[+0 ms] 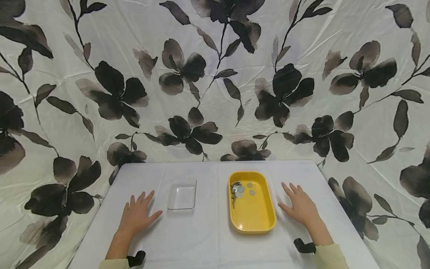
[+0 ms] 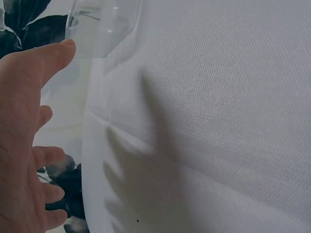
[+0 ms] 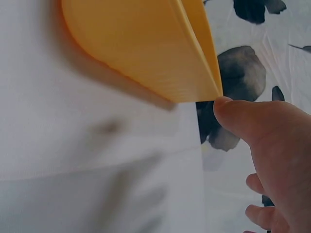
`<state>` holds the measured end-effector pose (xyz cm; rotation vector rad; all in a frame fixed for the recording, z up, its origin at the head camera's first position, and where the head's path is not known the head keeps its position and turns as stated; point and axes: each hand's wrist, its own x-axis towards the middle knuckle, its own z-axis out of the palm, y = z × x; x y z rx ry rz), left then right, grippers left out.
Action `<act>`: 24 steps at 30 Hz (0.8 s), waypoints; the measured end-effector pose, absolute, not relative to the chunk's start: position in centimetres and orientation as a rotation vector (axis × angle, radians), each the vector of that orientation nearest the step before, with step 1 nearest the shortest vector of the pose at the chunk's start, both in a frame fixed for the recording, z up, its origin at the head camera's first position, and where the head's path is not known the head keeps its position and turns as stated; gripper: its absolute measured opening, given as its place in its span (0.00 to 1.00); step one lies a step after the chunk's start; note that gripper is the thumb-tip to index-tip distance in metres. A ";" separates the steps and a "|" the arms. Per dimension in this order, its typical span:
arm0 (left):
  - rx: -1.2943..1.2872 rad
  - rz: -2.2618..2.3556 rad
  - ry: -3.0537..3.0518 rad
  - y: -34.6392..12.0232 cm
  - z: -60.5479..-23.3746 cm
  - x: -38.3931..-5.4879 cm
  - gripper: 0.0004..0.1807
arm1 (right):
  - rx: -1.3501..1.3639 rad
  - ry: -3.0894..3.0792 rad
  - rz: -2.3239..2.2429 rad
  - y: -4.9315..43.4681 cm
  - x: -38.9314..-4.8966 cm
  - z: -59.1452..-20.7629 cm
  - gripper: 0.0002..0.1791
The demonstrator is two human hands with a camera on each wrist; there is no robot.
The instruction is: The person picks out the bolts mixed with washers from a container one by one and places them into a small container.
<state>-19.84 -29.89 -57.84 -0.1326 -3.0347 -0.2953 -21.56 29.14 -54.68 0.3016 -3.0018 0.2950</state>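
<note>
My left hand point(image 1: 136, 216) is spread with straight fingers over the table's left side, holding nothing. To its right stands a clear square plastic dish point(image 1: 181, 194); the left wrist view shows the dish point(image 2: 109, 24) beyond the thumb. On the other side, my right hand point(image 1: 300, 206) is also spread and holds nothing, just right of a yellow tray point(image 1: 253, 218). Its thumb overlaps the edge of the tray point(image 3: 136, 43) in the right wrist view. Several flat metal washers point(image 1: 240, 189) and a small heap of screws or bolts point(image 1: 233, 198) lie in the tray's far left part.
A white cloth covers the table point(image 1: 201, 243). Behind and beside it hangs a white curtain with dark flowers point(image 1: 191, 130). Black wrist straps point(image 1: 304, 246) show near both sleeves. Hand shadows fall on the cloth.
</note>
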 end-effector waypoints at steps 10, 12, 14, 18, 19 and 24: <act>-0.172 -0.419 -3.001 -29.3 -57.4 -19.8 0.46 | 0.298 -2.993 0.364 28.5 -21.7 -54.0 0.42; -0.181 -0.455 -2.986 -29.1 -57.2 -19.7 0.47 | 0.291 -2.991 0.382 28.5 -21.8 -53.9 0.42; -0.190 -0.488 -2.971 -28.9 -57.1 -19.6 0.47 | 0.291 -2.984 0.394 28.5 -21.8 -53.7 0.42; -0.212 -0.524 -2.936 -28.1 -56.5 -19.3 0.46 | 0.287 -2.979 0.400 28.3 -21.8 -53.4 0.42; -0.218 -0.530 -2.927 -27.9 -56.3 -19.2 0.46 | 0.289 -2.979 0.400 28.2 -21.8 -53.3 0.42; -0.236 -0.550 -2.898 -26.5 -55.0 -18.7 0.44 | 0.298 -2.965 0.420 27.8 -21.8 -52.7 0.41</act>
